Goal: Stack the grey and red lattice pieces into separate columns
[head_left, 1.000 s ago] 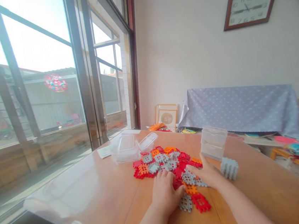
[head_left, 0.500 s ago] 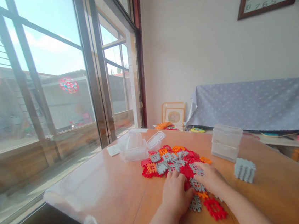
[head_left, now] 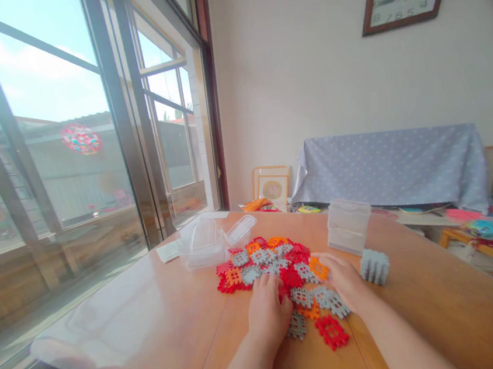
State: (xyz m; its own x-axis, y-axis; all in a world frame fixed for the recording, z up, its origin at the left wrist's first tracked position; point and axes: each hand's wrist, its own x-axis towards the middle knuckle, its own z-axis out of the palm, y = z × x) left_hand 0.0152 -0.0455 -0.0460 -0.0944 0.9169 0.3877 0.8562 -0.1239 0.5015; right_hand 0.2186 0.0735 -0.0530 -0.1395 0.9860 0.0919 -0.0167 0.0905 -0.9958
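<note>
A loose pile of red, grey and orange interlocking plastic tiles (head_left: 263,257) with toothed edges lies on the wooden table. At its right side my right hand (head_left: 342,283) pinches an orange tile (head_left: 319,268) between thumb and fingers, slightly tilted up. My left hand (head_left: 269,306) rests at the pile's near edge, its fingers curled down over the tiles; what is under them is hidden. Between my hands lie several grey tiles (head_left: 301,297), and a red tile (head_left: 331,332) lies closest to me. A block of stacked grey tiles (head_left: 375,266) stands right of my right hand.
Behind the grey block stands a clear plastic box (head_left: 349,226). Clear containers (head_left: 203,250) and a lid (head_left: 241,229) sit behind the pile at the left, beside a window (head_left: 49,146). The table's edge (head_left: 144,257) runs along the left.
My right hand has gone from the grey tiles to the orange tile at the pile's right edge and taken hold of it. The view has swung right; my left hand stays at the pile.
</note>
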